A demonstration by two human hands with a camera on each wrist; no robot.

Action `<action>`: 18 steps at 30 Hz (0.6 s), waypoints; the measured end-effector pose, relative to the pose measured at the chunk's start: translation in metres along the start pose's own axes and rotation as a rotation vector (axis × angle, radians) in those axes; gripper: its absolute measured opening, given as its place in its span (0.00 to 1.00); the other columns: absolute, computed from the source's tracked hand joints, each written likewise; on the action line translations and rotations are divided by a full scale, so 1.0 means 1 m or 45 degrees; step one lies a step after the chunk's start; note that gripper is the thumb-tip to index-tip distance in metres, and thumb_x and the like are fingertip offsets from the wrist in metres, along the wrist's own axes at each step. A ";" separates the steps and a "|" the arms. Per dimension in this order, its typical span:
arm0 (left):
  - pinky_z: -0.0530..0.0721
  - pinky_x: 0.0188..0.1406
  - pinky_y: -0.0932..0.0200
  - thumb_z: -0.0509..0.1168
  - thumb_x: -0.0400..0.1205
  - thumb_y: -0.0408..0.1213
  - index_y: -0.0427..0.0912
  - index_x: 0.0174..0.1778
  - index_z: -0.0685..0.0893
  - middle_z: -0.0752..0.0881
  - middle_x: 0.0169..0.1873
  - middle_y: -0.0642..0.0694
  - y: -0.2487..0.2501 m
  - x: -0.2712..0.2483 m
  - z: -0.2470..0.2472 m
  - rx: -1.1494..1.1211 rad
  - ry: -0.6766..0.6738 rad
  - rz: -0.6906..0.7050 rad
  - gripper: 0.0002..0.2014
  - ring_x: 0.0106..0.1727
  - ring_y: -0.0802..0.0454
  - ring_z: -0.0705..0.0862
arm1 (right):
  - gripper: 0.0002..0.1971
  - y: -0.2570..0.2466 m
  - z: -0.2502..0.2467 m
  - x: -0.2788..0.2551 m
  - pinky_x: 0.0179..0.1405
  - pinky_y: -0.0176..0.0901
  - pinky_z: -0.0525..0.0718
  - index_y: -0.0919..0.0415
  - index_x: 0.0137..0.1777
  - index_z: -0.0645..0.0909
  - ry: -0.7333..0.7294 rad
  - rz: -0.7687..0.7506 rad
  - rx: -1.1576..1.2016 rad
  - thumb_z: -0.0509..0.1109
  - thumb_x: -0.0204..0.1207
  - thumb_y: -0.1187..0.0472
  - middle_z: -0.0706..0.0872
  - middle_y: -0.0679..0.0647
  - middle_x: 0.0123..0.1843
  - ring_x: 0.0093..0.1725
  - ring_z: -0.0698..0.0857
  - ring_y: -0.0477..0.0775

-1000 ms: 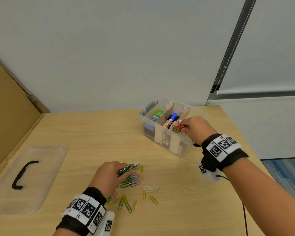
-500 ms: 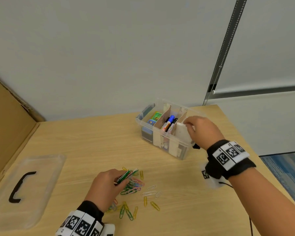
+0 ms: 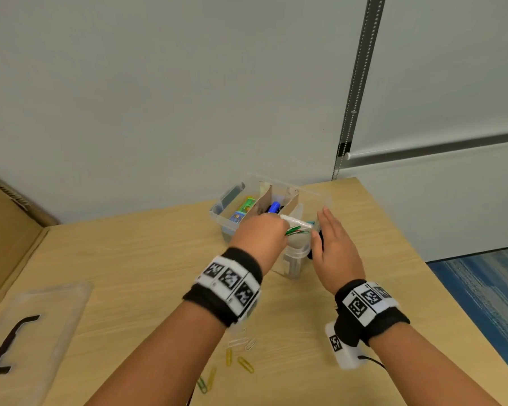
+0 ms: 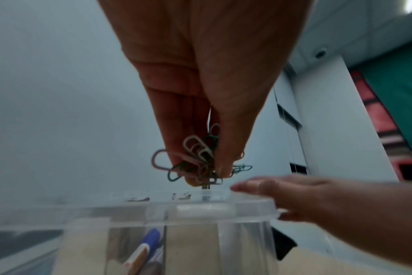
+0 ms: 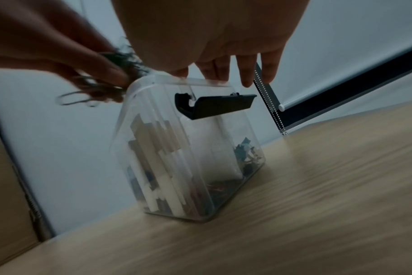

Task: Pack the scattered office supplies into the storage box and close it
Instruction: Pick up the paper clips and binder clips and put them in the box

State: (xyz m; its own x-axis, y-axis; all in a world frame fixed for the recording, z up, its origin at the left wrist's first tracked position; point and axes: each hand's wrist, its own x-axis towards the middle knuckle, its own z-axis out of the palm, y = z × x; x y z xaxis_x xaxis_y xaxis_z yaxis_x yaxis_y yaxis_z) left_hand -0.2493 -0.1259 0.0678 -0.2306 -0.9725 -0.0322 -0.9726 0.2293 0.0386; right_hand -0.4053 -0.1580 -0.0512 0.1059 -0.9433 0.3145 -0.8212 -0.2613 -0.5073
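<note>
A clear storage box (image 3: 225, 213) (image 5: 191, 148) with cardboard dividers stands at the table's far side, holding markers (image 3: 274, 207) and small packs. My left hand (image 3: 261, 238) (image 4: 200, 130) pinches a bunch of coloured paper clips (image 3: 296, 230) (image 4: 200, 160) just above the box's near rim. My right hand (image 3: 333, 244) (image 5: 223, 61) is beside the box's right end, fingers straight, fingertips at the rim above the black latch (image 5: 214, 106). More loose paper clips (image 3: 241, 361) lie on the table below my left forearm.
The clear lid (image 3: 33, 332) with a black handle lies flat at the table's left front. A cardboard panel (image 3: 6, 230) stands along the left edge. The table's right edge (image 3: 423, 259) drops to blue carpet.
My left hand has lifted the clips off the table and carried them up to the box. My right hand has slid from the box's top to its right end, fingers straightened.
</note>
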 end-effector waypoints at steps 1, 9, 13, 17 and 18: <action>0.76 0.40 0.55 0.59 0.85 0.37 0.40 0.56 0.84 0.85 0.46 0.42 0.006 0.012 0.000 0.065 -0.077 -0.001 0.11 0.47 0.44 0.84 | 0.27 0.000 -0.001 -0.001 0.79 0.55 0.66 0.56 0.82 0.59 -0.002 -0.006 -0.019 0.46 0.85 0.49 0.58 0.49 0.85 0.83 0.60 0.53; 0.80 0.48 0.52 0.62 0.82 0.33 0.33 0.54 0.82 0.86 0.48 0.39 0.025 0.063 0.011 0.137 -0.431 0.030 0.09 0.49 0.42 0.84 | 0.32 -0.005 -0.003 -0.001 0.79 0.56 0.66 0.57 0.82 0.60 -0.008 0.000 -0.068 0.40 0.81 0.46 0.60 0.51 0.84 0.82 0.62 0.55; 0.81 0.48 0.52 0.65 0.80 0.37 0.33 0.48 0.83 0.75 0.28 0.45 0.020 0.075 0.016 0.109 -0.563 -0.014 0.09 0.40 0.43 0.78 | 0.32 -0.005 -0.004 -0.002 0.79 0.57 0.64 0.56 0.82 0.60 -0.017 0.011 -0.096 0.39 0.80 0.46 0.60 0.50 0.84 0.82 0.61 0.55; 0.83 0.48 0.52 0.64 0.81 0.39 0.38 0.33 0.79 0.79 0.30 0.45 0.012 0.068 0.014 0.005 -0.505 -0.039 0.12 0.40 0.44 0.81 | 0.32 -0.005 -0.005 -0.003 0.80 0.57 0.63 0.55 0.82 0.60 -0.030 0.019 -0.103 0.39 0.80 0.46 0.59 0.49 0.84 0.83 0.60 0.54; 0.83 0.48 0.52 0.62 0.82 0.40 0.38 0.39 0.83 0.83 0.34 0.45 0.008 0.062 0.014 -0.043 -0.445 -0.020 0.11 0.42 0.45 0.83 | 0.32 -0.006 -0.005 -0.003 0.80 0.57 0.64 0.54 0.82 0.59 -0.029 0.020 -0.101 0.39 0.80 0.46 0.59 0.48 0.85 0.83 0.60 0.54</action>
State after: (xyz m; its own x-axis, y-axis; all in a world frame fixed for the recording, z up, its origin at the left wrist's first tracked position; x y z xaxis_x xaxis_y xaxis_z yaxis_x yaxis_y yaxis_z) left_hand -0.2720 -0.1833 0.0524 -0.2178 -0.9021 -0.3725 -0.9759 0.2075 0.0680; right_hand -0.4039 -0.1524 -0.0453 0.1047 -0.9517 0.2887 -0.8645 -0.2306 -0.4466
